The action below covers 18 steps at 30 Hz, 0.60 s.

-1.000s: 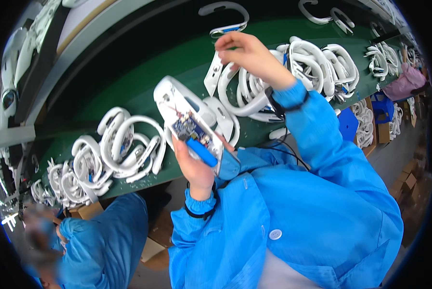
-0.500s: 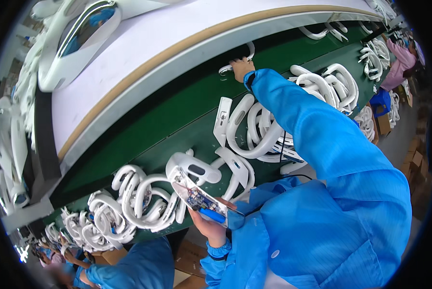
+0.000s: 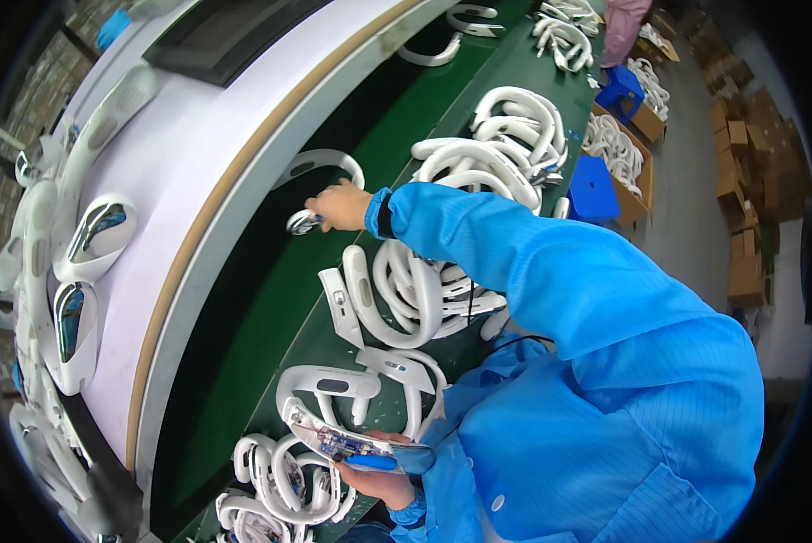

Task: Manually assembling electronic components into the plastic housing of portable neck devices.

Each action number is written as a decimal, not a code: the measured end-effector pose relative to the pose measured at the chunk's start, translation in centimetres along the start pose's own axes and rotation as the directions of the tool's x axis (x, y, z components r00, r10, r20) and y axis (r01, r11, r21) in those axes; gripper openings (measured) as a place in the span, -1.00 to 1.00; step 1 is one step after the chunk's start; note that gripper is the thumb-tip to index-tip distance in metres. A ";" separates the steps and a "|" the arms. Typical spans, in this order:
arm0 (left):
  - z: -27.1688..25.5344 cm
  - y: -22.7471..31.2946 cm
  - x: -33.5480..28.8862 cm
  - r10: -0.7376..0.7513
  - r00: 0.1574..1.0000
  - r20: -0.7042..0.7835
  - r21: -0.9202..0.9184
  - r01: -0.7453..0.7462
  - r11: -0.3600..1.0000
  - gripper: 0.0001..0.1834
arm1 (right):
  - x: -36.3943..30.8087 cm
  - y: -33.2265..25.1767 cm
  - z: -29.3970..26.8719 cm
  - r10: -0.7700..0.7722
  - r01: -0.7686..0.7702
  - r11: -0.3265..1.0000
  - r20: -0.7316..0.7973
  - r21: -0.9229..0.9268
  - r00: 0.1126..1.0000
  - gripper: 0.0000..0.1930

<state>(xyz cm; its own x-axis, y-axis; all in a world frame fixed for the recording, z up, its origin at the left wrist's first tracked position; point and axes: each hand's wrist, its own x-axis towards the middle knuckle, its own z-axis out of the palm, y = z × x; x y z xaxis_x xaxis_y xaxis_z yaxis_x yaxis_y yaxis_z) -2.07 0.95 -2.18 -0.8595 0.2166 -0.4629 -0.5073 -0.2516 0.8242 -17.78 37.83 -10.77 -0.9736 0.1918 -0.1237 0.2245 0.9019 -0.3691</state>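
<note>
My left hand [image 3: 383,486] is closed around a white curved neckband-shaped device [image 3: 308,433] near the bench edge. Its housing is open, showing a blue circuit board [image 3: 347,443] and a blue cylindrical battery [image 3: 371,462]. Across the green surface, my right hand [image 3: 338,207] stretches out with fingers bent around another white C-shaped device [image 3: 342,161], close to its shiny end. That device lies beside the raised shelf's edge. Nearer me, below my right forearm, sits a pile of white curved housings [image 3: 415,294], and a flat white piece [image 3: 341,308] leans beside it.
More white curved housings [image 3: 514,122] are heaped along the green bench [image 3: 320,330]. A raised white shelf [image 3: 189,154] with a tan edge holds shiny-faced white parts [image 3: 96,237]. On the right are a blue stool [image 3: 594,188], cardboard boxes [image 3: 747,267] and a person in pink [image 3: 625,27].
The view has swung round, bringing more of the right-hand aisle into sight. My right hand stays at the far C-shaped device; my left still holds the opened one.
</note>
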 end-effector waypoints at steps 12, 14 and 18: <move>0.6 -0.7 -4.1 0.092 0.996 -0.015 -0.030 -0.092 0.995 -0.33 | -13.1 -2.5 -11.5 0.068 0.212 0.911 -0.638 0.352 0.767 -0.59; 0.5 -1.2 -4.1 0.089 0.996 -0.027 -0.044 -0.090 0.995 -0.32 | -16.0 -1.7 -13.3 0.065 0.120 0.950 -0.557 0.288 0.828 -0.60; -0.7 -2.0 -4.6 0.133 0.991 -0.007 -0.036 -0.134 0.990 -0.32 | -19.6 4.4 -13.1 0.035 -0.001 0.997 -0.459 0.075 0.888 -0.62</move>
<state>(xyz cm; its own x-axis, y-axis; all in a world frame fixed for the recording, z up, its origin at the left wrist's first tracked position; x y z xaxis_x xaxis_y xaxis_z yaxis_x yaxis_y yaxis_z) 2.84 -0.23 -1.98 -0.9200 0.1743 -0.3511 -0.3898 -0.3119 0.8665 1.73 43.09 2.11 -0.8752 0.3796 0.2999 0.2275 0.8700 -0.4373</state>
